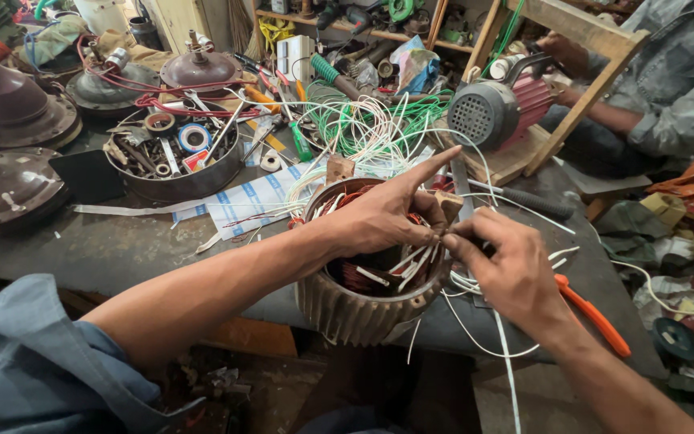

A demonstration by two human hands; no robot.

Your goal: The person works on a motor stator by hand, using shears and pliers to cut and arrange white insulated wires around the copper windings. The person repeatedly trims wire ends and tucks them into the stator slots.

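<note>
Head view of a cluttered workbench (122, 249). A ribbed metal motor stator (363, 309) rests at the near edge of the bench, open end up, directly between the person's two forearms. Copper-coloured windings (353, 277) line its bore, and thin white sleeved leads (411, 261) rise from them and trail over the rim toward the right.

Handling, as judged from the view: the finned housing looks heavy and rigid, so it is best gripped by its outer ribs or rim. The windings and leads look light, pliant and easily nicked or kinked; they are best taken near the free ends with fingertips, not pulled hard against the coil.

The left hand (383, 217) lies across the top of the stator, index finger extended straight out and the remaining fingers curled down onto the leads at the rim. The right hand (508, 269) meets it from the right, thumb and fingertips pinched together on the same bundle of leads. The two hands touch at the fingertips.

An orange-handled cutter (596, 317) lies just beside the right wrist. A shallow bowl of small parts (174, 173) stands well apart at the left, and another person (676, 76) sits behind a grey and pink motor (496, 108) at the far right.
</note>
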